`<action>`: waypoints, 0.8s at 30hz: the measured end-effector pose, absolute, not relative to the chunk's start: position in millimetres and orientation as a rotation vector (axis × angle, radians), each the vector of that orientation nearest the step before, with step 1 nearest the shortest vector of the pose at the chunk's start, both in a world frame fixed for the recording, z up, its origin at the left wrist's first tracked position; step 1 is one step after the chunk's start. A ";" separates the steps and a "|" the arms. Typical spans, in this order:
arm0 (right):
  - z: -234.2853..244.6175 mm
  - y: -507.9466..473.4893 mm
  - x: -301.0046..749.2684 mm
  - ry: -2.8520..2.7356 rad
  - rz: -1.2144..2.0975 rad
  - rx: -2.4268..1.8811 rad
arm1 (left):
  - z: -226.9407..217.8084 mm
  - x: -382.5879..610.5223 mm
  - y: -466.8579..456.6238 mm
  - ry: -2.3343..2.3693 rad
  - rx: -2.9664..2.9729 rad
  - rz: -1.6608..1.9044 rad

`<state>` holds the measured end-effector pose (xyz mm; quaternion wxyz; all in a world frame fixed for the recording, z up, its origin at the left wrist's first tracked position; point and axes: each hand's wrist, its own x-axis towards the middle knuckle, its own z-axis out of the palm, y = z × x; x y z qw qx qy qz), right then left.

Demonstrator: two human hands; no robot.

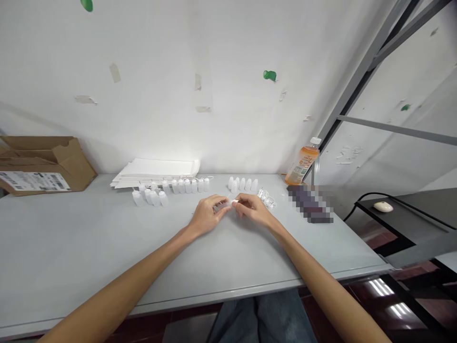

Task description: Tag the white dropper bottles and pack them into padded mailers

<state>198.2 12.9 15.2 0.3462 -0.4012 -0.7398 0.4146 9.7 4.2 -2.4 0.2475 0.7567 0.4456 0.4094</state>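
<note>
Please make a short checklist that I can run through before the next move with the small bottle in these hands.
1. Grip: ok. The left hand and right hand both hold the small white plastic bottle above the table.
2. Bottle contents: cannot tell; the fingers and blur hide them.
3. Left group of white bottles: ok, in rows, apart from the hands.
4. Right group of white bottles: ok, apart from the hands.
5. Small clear pieces: cannot tell what they are; they lie just beyond the right hand.
</note>
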 end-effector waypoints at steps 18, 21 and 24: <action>14.7 9.5 197.4 -1.895 1.172 -1.032 | -6.9 6.9 4.6 1.182 2.260 1.144; 16.6 12.9 200.1 -1.829 1.220 -0.998 | -4.1 7.4 6.5 1.137 2.134 1.169; 17.2 17.7 202.4 -1.670 1.247 -1.007 | -0.7 8.3 6.2 1.087 2.027 1.151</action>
